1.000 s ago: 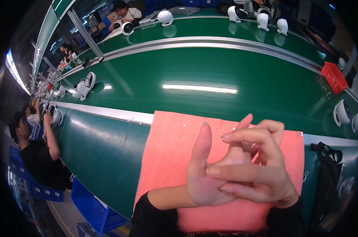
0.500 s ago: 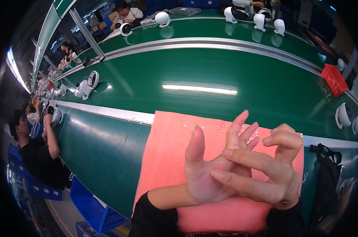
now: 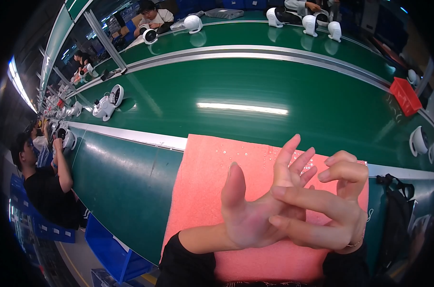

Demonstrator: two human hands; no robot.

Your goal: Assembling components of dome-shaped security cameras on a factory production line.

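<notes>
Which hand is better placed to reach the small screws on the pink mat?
Left, probably. The left hand is open, its fingertips pointing at the small screws on the pink mat. The right hand lies across it, fingers curled.

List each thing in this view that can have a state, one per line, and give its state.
left hand: open, palm up, fingers spread, holding nothing
right hand: fingers laid across the left palm, holding nothing
pink foam mat: lying flat beneath both hands
small screws: loose, scattered at the mat's far edge
white fan: standing on the green belt
red bin: open-topped
</notes>
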